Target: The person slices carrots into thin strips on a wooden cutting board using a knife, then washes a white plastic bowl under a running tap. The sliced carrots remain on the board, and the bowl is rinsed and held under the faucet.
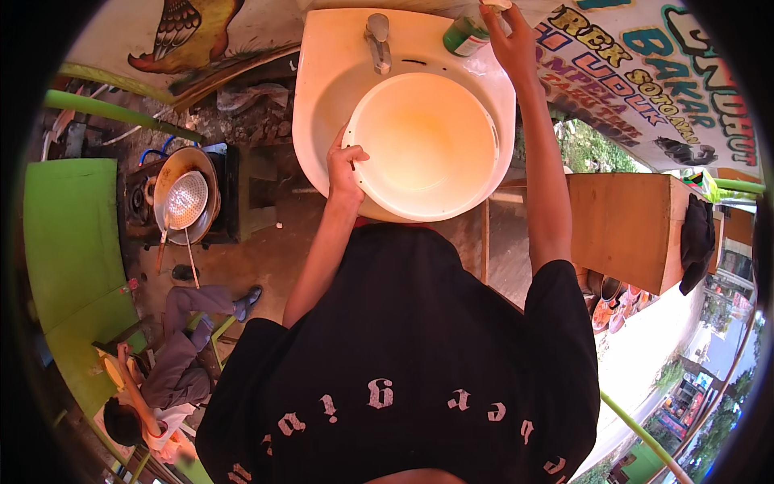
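Observation:
My left hand (pixel 347 166) grips the left rim of a round white plastic basin (pixel 423 151), its thumb over the edge. The basin rests in a white ceramic washbasin (pixel 320 91) and looks to hold little or no liquid; a faint yellowish tint shows on its bottom. At the washbasin's back right corner is a bottle with green liquid (pixel 467 37) and a label. My right hand (pixel 511 39) reaches up to the bottle, its fingers around the white top (pixel 498 5) at the picture's upper edge. A metal tap (pixel 378 45) stands behind the basin.
On the left, a wok (pixel 181 158) with a perforated skimmer (pixel 187 196) sits on a stove beside a green panel (pixel 72 242). A seated person (pixel 157 399) is at lower left. A wooden cabinet (pixel 617 224) stands right, below a lettered banner (pixel 653 78).

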`<state>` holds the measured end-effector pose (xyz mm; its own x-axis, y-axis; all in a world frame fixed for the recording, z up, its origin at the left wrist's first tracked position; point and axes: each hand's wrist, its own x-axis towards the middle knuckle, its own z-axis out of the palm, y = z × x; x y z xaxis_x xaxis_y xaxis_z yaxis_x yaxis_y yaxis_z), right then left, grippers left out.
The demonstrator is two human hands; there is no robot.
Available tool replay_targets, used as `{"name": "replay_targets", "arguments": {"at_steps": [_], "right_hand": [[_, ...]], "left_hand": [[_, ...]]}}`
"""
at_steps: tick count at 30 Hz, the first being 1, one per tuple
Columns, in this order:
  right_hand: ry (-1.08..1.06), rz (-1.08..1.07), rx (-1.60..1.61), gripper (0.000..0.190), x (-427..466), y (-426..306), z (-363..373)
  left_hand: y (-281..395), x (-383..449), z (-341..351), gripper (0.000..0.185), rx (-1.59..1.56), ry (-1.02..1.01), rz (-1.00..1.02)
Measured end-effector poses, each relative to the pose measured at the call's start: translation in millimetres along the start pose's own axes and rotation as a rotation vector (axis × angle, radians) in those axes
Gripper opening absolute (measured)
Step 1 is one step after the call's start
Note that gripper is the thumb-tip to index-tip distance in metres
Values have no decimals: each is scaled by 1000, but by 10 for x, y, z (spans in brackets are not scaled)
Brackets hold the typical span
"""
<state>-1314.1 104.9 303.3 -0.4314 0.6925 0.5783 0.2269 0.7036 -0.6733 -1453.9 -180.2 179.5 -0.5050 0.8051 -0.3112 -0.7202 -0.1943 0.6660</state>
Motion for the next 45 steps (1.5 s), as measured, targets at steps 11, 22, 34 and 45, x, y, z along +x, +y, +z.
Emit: {"name": "replay_targets", "arguments": {"at_steps": [11,22,34,45], "right_hand": [[-100,264,65,14,-1487,-789,206],[-988,498,-643,78,-2350,-663,665],[-1100,571,-486,78,-2368,-646,777],[-1050,762,0,86,-2362,-843,1022]], "left_hand": [[0,-1,-137,70,-5,57,68],[51,-124,-14,72,89,65,124],[154,-53,-8,69,215,141,113],[105,-106,22,69,177,223,143]]}}
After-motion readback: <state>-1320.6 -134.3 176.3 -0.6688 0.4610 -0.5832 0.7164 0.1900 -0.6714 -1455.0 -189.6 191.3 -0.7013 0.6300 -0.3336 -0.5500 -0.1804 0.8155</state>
